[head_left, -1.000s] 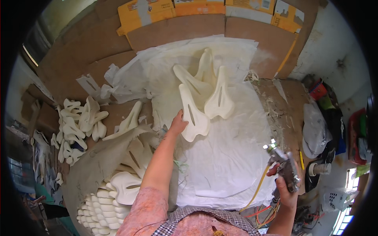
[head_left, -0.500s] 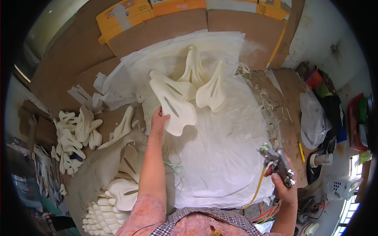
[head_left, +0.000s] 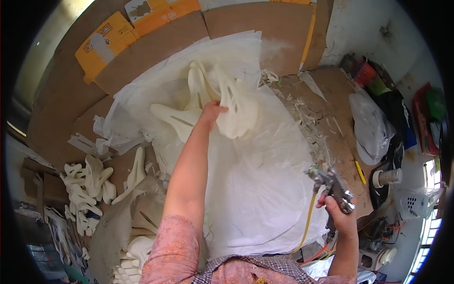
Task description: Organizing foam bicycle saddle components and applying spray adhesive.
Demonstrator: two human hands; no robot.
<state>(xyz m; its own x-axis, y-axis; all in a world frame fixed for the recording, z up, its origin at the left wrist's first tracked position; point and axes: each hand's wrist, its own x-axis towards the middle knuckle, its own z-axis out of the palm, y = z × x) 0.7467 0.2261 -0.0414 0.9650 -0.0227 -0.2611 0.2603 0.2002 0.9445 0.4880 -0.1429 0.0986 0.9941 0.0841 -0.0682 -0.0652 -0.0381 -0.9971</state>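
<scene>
My left hand (head_left: 212, 115) reaches forward and is closed on the edge of a cream foam bike saddle pad (head_left: 240, 116). This pad has a slot down its middle and is smeared by motion. Just left of it, another saddle pad (head_left: 196, 90) points upward, and a further slotted pad (head_left: 172, 117) lies tilted, partly behind my forearm. Over the right side of the white sheet (head_left: 255, 203), my right hand (head_left: 341, 215) grips a metal spray gun (head_left: 333, 187) by its handle. A yellow hose runs down from the gun.
Cardboard walls (head_left: 161, 52) stand behind the sheet. A heap of cream pads (head_left: 87, 184) lies at left, with more pads (head_left: 142, 248) beside a grey cloth (head_left: 109, 222). To the right are glue scraps (head_left: 307, 118), a yellow cutter (head_left: 360, 171) and plastic bags (head_left: 371, 125).
My left hand has moved forward and right with a saddle pad, which now overlaps where the right-hand pad stood. My right hand keeps the spray gun at nearly the same place. The view has shifted.
</scene>
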